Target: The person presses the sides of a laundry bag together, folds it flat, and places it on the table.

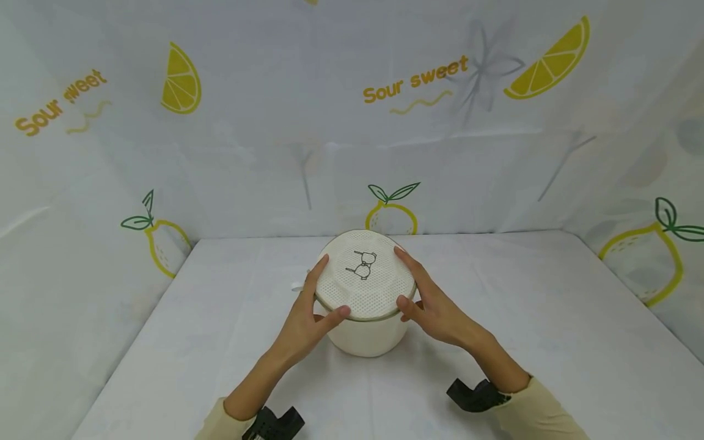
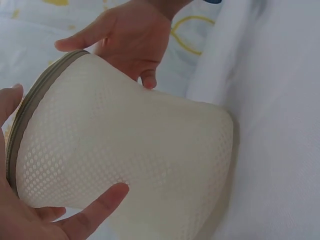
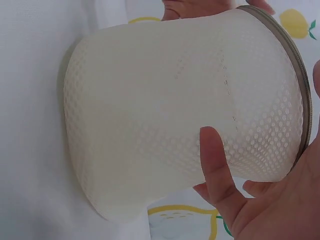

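Note:
A cream mesh laundry bag [image 1: 365, 339], shaped like a drum, stands upright on the white table with its round top tipped toward me. Two small line-drawn animals decorate that top. The left hand [image 1: 299, 327] holds the bag's left side, thumb over the near rim and forefinger along the edge. On the opposite side the right hand [image 1: 440, 311] grips the rim in the same way. In the left wrist view a grey-brown zipper [image 2: 21, 125] circles the upper rim. One finger [image 3: 215, 155] of the right hand presses against the mesh wall in the right wrist view.
The table [image 1: 550, 318] has a white cover. Behind it and along both sides hangs a pale cloth [image 1: 247, 183] printed with lemons and lettering. A small white loop [image 1: 297, 286] sticks out at the bag's left. Black camera mounts [image 1: 477, 395] sit on both wrists.

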A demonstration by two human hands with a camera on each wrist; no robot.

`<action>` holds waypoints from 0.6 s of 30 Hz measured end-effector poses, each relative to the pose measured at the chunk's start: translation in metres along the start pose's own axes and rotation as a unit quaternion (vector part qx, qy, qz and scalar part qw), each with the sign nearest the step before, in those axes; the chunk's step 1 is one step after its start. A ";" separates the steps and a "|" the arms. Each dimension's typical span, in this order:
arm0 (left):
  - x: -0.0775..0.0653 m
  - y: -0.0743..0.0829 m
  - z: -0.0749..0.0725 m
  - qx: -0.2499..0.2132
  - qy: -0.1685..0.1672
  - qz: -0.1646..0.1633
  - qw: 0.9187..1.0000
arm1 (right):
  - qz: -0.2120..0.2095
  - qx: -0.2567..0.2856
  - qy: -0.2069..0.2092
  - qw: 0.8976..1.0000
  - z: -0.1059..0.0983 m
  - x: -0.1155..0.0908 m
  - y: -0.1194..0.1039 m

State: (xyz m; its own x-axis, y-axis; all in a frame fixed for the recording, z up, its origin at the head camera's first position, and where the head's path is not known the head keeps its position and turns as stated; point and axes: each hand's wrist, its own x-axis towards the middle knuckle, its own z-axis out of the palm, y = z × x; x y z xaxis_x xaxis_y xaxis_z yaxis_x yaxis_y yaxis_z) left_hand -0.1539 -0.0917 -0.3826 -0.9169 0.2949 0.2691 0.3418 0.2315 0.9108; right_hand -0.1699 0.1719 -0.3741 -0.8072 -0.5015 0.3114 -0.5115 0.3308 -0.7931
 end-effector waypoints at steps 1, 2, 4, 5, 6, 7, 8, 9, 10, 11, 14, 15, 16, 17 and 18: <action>0.000 0.000 0.000 -0.009 0.001 -0.001 1.000 | -0.003 0.011 0.000 1.000 0.001 0.000 0.001; 0.000 0.000 0.001 -0.020 0.001 -0.003 1.000 | -0.006 0.019 0.000 1.000 0.002 0.000 0.001; 0.000 0.000 0.001 -0.046 -0.001 -0.006 0.999 | -0.010 0.032 0.000 0.999 0.003 0.001 0.002; 0.000 0.000 0.002 -0.059 -0.003 -0.008 0.998 | -0.012 0.036 0.000 0.999 0.004 0.001 0.002; 0.000 0.000 0.002 -0.073 -0.006 -0.011 0.997 | -0.014 0.039 0.000 0.999 0.004 0.001 0.002; 0.000 0.000 0.002 -0.086 -0.010 -0.013 0.996 | -0.016 0.042 0.000 0.999 0.004 0.001 0.002; 0.001 0.001 0.002 -0.098 -0.014 -0.016 0.995 | -0.017 0.043 0.000 0.999 0.005 0.001 0.002; 0.001 0.001 0.002 -0.107 -0.016 -0.018 0.994 | -0.017 0.043 0.000 0.999 0.005 0.001 0.002; 0.001 0.001 0.003 -0.116 -0.019 -0.020 0.993 | -0.017 0.043 0.000 0.999 0.005 0.001 0.002; 0.000 0.000 0.003 -0.123 -0.020 -0.021 0.992 | -0.018 0.042 0.000 0.999 0.005 0.001 0.002; 0.000 0.000 0.004 -0.138 -0.022 -0.016 0.990 | -0.017 0.038 0.000 0.999 0.005 0.000 0.002; 0.000 0.000 0.004 -0.142 -0.022 -0.013 0.990 | -0.016 0.036 0.000 0.999 0.005 0.000 0.001; 0.000 -0.001 0.004 -0.146 -0.023 -0.010 0.989 | -0.015 0.033 -0.001 0.999 0.005 0.000 0.001; 0.000 -0.001 0.005 -0.149 -0.023 -0.009 0.989 | -0.014 0.031 -0.002 0.999 0.005 0.000 0.001; -0.001 -0.001 0.005 -0.151 -0.024 -0.007 0.988 | -0.013 0.029 -0.003 0.999 0.005 0.000 0.001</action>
State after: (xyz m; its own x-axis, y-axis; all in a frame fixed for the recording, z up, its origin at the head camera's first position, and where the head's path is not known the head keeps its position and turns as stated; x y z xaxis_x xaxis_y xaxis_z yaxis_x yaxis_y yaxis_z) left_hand -0.1527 -0.0877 -0.3851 -0.9081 0.3382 0.2469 0.2451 -0.0488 0.9683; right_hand -0.1686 0.1682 -0.3780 -0.7920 -0.5142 0.3292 -0.5142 0.2711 -0.8137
